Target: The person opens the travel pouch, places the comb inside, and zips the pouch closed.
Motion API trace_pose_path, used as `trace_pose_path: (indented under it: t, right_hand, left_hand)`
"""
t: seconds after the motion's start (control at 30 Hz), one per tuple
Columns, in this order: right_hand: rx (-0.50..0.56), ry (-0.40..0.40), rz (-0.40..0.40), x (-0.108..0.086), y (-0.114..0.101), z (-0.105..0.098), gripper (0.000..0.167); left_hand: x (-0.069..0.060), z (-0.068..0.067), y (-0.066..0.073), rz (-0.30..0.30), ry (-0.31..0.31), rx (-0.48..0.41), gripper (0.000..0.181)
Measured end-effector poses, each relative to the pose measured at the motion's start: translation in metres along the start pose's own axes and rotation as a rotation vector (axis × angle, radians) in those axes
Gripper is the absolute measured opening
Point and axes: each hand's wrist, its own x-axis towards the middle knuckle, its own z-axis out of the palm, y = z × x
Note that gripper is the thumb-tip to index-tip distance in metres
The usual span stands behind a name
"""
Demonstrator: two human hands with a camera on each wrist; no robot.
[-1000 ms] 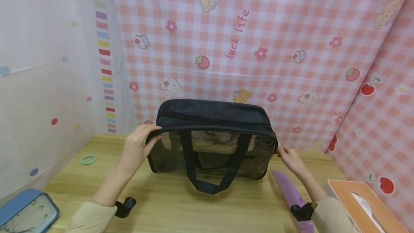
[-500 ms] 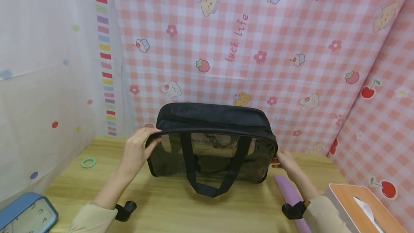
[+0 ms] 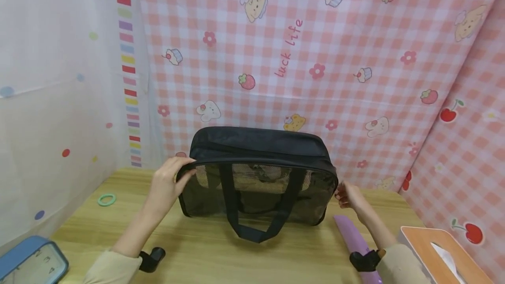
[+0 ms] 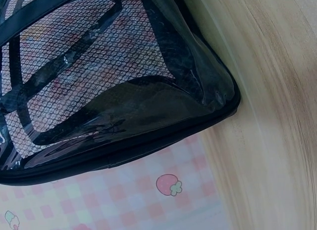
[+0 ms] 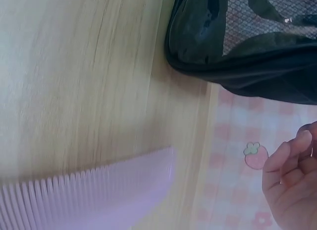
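A black bag [image 3: 258, 187] with see-through sides, mesh pockets and a strap handle stands upright on the table. My left hand [image 3: 167, 179] pinches its upper left corner, thumb in front. That hand is out of sight in the left wrist view, where the bag's clear side and mesh [image 4: 114, 56] fill the upper left. At the bag's right end is my right hand [image 3: 351, 196], fingers loosely curled. The right wrist view shows a gap between these fingers [image 5: 280, 163] and the bag's dark edge [image 5: 267, 74]; some fingertips are cut off there. A purple comb [image 5: 114, 190] lies below the right forearm.
A green ring [image 3: 106, 200] lies on the wooden table [image 3: 221, 257] at left. A blue clock [image 3: 35, 260] stands in the near left corner. An orange-topped tissue box [image 3: 442, 253] stands at near right. A pink checked cloth [image 3: 268, 100] hangs behind the bag.
My right hand has come off the bag's right edge, and its fingers now show curled beside it. My left hand keeps its grip. The whole view has shifted slightly downward.
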Motion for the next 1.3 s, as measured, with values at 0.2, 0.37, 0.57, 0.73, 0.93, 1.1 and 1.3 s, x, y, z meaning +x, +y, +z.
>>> trace_pose_path:
  t: [0.2,0.37,0.57,0.73,0.93,1.1,1.3]
  right_hand:
    - [-0.095,0.006,-0.056,-0.001,0.0,-0.006,0.028]
    - [-0.181,0.022,-0.097,-0.004,-0.002,-0.009,0.028]
    - [-0.277,0.042,-0.122,-0.008,-0.006,-0.013,0.033]
    - [-0.312,0.072,-0.128,-0.009,-0.008,-0.015,0.034]
    - [-0.308,0.101,-0.134,-0.01,-0.012,-0.017,0.029]
    - [-0.312,0.142,-0.164,-0.013,-0.021,-0.02,0.03]
    - [-0.335,0.156,-0.198,-0.015,-0.03,-0.024,0.032]
  left_hand:
    - [0.0,0.0,-0.001,0.007,-0.008,0.006,0.029]
    - [-0.001,0.0,0.0,0.003,-0.006,0.009,0.029]
    - [-0.001,0.0,0.0,-0.003,0.0,0.021,0.029]
    - [-0.001,0.0,0.001,-0.004,-0.002,0.025,0.029]
    - [-0.002,0.0,0.002,-0.007,-0.013,0.019,0.029]
    - [-0.003,0.0,0.002,0.001,0.0,0.019,0.03]
    - [-0.002,0.002,0.0,0.002,0.008,0.021,0.029]
